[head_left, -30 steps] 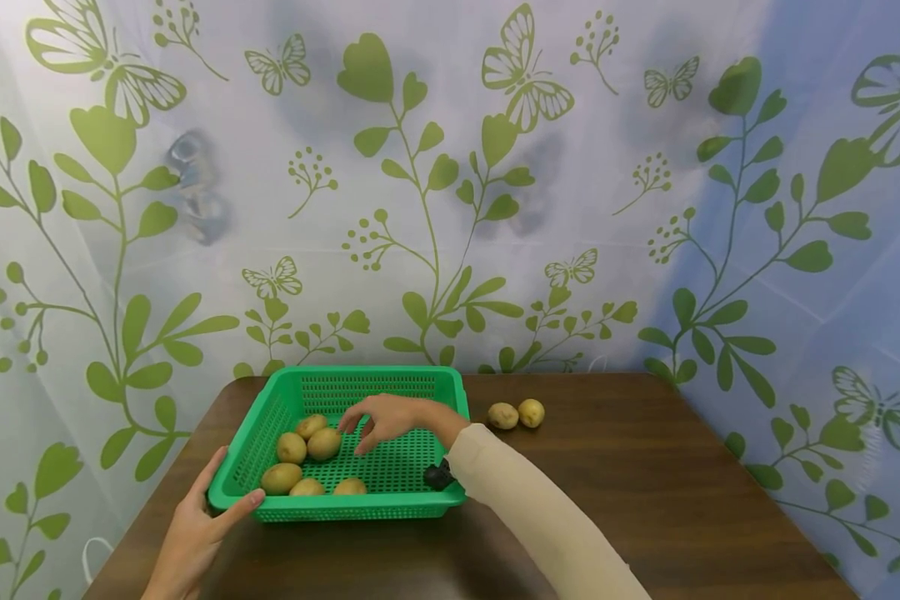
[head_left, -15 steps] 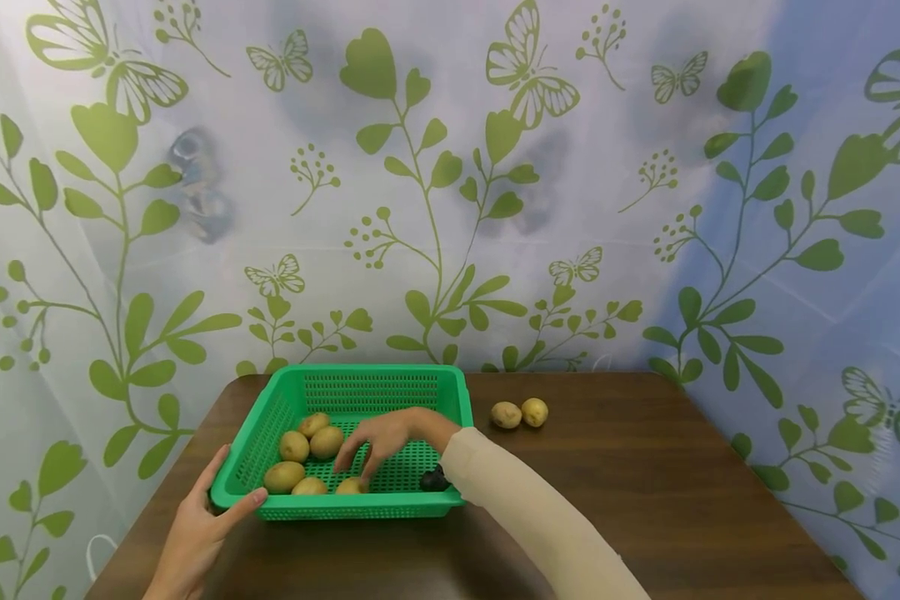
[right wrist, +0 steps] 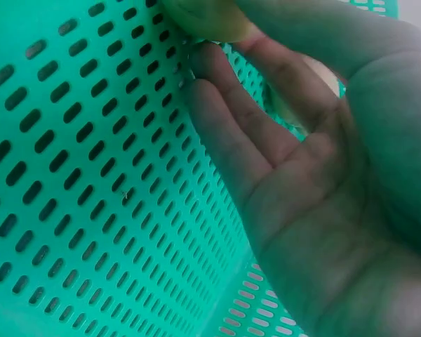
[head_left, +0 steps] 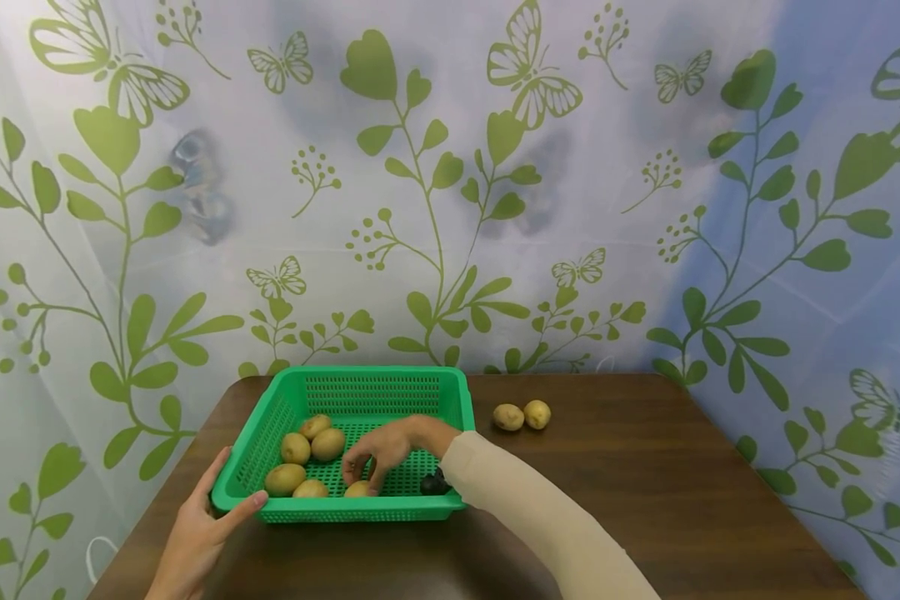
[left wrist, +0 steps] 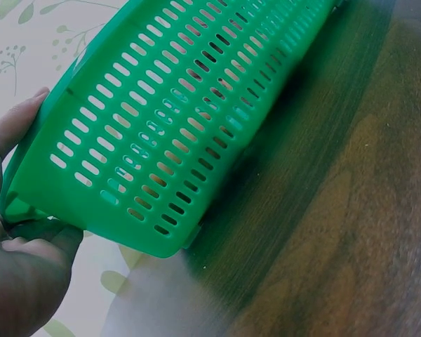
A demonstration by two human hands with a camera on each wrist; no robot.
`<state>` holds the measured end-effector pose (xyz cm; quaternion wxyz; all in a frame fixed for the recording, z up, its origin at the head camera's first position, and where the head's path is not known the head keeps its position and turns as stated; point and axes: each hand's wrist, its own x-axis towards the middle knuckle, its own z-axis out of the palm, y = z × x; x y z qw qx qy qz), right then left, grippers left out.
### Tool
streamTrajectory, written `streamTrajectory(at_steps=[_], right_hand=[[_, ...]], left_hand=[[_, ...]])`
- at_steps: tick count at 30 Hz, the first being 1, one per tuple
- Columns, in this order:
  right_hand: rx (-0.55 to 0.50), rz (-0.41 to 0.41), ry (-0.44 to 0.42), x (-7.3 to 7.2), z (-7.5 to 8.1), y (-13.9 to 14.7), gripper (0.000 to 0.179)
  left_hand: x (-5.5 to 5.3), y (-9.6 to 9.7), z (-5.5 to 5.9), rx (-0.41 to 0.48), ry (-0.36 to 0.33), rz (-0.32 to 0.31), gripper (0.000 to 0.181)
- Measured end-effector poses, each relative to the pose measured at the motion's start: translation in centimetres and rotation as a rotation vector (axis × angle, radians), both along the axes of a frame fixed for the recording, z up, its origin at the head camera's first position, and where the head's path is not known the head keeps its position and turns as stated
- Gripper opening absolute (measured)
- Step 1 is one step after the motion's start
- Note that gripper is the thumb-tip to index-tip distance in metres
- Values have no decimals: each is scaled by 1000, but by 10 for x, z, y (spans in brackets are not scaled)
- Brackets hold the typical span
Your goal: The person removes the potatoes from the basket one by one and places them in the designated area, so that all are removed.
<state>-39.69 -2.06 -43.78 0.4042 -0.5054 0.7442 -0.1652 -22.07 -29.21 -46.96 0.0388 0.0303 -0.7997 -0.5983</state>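
Observation:
In the head view a green perforated plastic basket (head_left: 378, 383) stands on the left of the table. My left hand (head_left: 197, 527) grips its near-left corner, thumb over the front rim, also close up in the left wrist view. My right hand (head_left: 386, 446) reaches inside, thumb and fingers curled round a potato (head_left: 357, 490) by the front wall. The right wrist view shows part of this potato (right wrist: 214, 20) at the fingertips. Several other potatoes (head_left: 327, 444) lie in the basket's left half.
Two more potatoes (head_left: 508, 417) sit on the brown wooden table (head_left: 630, 483), right of the basket. A dark object (head_left: 433, 483) shows at my right wrist. Behind the table hangs a curtain (head_left: 450, 208) with green leaves and butterflies.
My right hand has moved down and toward the front of the basket, from beside the left potatoes to the front one, and now pinches it. The left hand keeps its grip.

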Motion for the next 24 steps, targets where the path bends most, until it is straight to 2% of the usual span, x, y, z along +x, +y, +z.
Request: streamTrajectory(at_steps=[5,8,13,24], right_hand=[[25,40,60,0,0,1,33],[31,24,60,-1,2,4,34],[-13,-60,-28,-3,5,9,30],[-198,-167,-192,-12,6,18,28]], left_hand=[[0,-1,-2,7,-6,-2,99],[0,-1,-2,8,-10,-1,99],[0,0,-1,6,-10,3,99],[1,0,0,-1,-25,3,99]])
